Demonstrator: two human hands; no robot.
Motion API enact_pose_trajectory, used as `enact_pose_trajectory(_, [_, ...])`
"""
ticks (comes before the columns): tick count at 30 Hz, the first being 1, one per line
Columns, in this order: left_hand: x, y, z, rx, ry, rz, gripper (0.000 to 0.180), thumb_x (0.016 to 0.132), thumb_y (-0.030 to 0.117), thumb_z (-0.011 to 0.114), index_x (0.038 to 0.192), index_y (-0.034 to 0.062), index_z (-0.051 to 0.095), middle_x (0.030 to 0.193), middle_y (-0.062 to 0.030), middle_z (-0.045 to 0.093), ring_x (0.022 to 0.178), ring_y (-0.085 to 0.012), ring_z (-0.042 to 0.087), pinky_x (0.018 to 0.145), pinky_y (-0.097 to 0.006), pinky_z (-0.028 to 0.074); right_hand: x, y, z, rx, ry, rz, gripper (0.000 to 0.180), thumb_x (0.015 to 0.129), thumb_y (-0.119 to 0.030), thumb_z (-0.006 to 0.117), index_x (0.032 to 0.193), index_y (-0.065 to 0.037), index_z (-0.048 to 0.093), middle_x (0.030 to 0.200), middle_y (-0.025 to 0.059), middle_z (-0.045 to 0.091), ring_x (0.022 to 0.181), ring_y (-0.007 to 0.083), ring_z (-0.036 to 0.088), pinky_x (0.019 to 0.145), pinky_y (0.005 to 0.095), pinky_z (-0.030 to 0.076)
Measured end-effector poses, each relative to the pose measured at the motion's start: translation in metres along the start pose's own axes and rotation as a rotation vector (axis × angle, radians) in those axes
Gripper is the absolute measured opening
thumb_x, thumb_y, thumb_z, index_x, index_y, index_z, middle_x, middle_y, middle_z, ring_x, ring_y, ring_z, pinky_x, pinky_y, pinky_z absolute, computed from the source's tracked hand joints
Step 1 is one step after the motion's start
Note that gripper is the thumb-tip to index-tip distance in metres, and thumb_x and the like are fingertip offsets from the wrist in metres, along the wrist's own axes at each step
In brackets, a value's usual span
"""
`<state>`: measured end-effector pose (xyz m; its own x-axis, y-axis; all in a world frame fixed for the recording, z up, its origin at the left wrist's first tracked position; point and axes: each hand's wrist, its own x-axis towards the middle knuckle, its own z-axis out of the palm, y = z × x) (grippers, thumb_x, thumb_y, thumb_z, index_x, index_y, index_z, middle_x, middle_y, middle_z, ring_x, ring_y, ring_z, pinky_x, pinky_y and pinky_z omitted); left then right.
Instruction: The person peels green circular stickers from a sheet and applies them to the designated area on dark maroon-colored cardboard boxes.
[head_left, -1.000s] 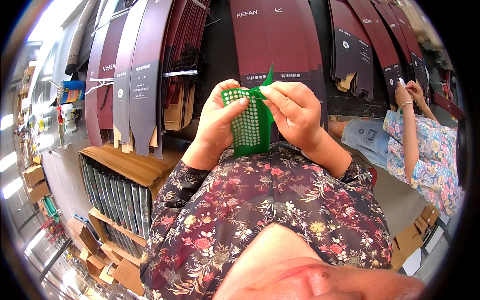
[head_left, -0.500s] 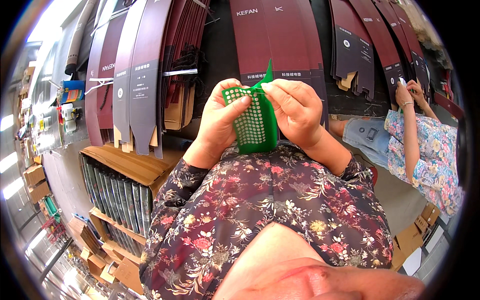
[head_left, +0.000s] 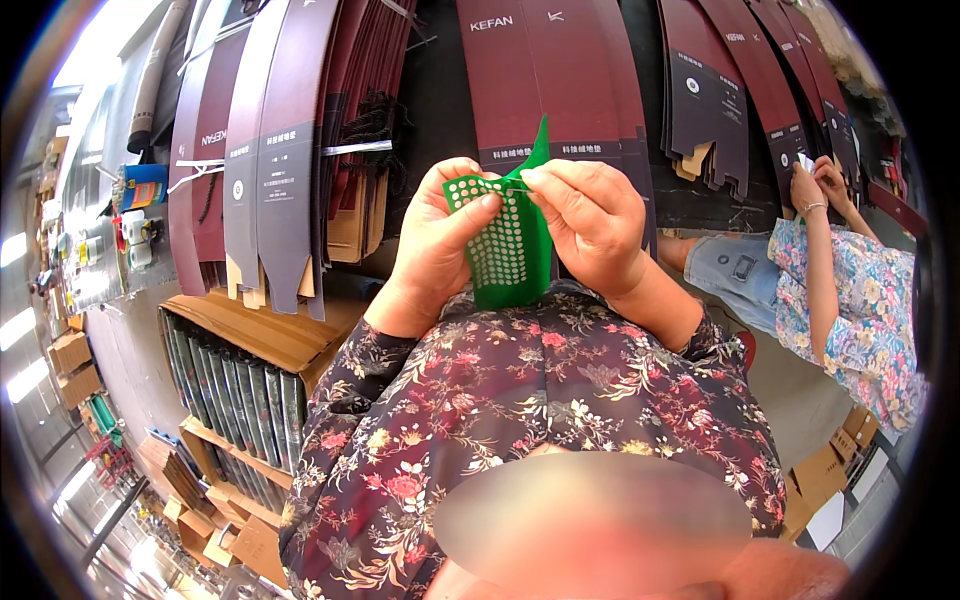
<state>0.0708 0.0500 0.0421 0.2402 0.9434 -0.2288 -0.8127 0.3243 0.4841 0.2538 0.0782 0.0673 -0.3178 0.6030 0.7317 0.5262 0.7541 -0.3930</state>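
Observation:
My left hand [head_left: 442, 225] is closed on a green sheet [head_left: 535, 255] dotted with rows of small pale round stickers. Its thumb presses on the dotted face near the top edge. The sheet hangs upright before my chest, bent lengthwise, with a pointed green corner rising above my fingers. Against the sheet's upper edge, my right hand [head_left: 590, 215] pinches thumb and forefinger together. A thin pale sliver shows by those fingertips, too small to name.
Flat maroon-and-grey cartons [head_left: 545, 80] lie on the dark table ahead, with tied carton bundles [head_left: 275, 180] to the left. Below these stands an open brown box [head_left: 265, 325] of dark wrapped packs. At right, another person's hands [head_left: 815, 185] hold something small and white.
Both hands keep nearly the same place and grip. The green sheet has shifted only slightly.

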Motion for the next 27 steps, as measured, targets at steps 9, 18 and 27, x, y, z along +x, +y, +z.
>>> enact_pose_trajectory(9, [-0.0004,0.0004,-0.0004,0.019,0.05,-0.037,0.03,0.088,-0.006,0.067,0.112,0.0067,0.055,0.103,-0.0077,0.068,0.093,-0.0163,0.068,0.082,-0.03,0.059,-0.0022,-0.0007,-0.002,-0.041,-0.001,-0.025,0.033,0.068,0.0,0.075,0.101,-0.007,0.072,0.095,0.004,0.07,0.082,0.0216,0.067,0.071,0.0336,0.053])
enact_pose_trajectory(18, [0.0002,0.0021,0.0048,-0.004,0.074,-0.066,0.03,0.088,-0.007,0.067,0.112,0.0063,0.056,0.1,-0.0075,0.068,0.09,-0.0163,0.069,0.08,-0.03,0.059,-0.0006,-0.0005,-0.0041,-0.062,-0.012,-0.043,0.033,0.067,-0.001,0.074,0.1,-0.007,0.072,0.095,0.0044,0.07,0.083,0.0221,0.067,0.072,0.034,0.053])
enact_pose_trajectory(27, [-0.001,0.0027,0.0011,0.063,0.043,0.008,0.028,0.089,-0.007,0.067,0.111,0.0056,0.055,0.103,-0.0094,0.069,0.092,-0.0168,0.068,0.082,-0.03,0.058,-0.0023,-0.0002,-0.0011,0.114,-0.072,0.165,0.023,0.075,-0.002,0.077,0.096,-0.008,0.072,0.091,0.0069,0.07,0.077,0.0255,0.068,0.068,0.0349,0.054])
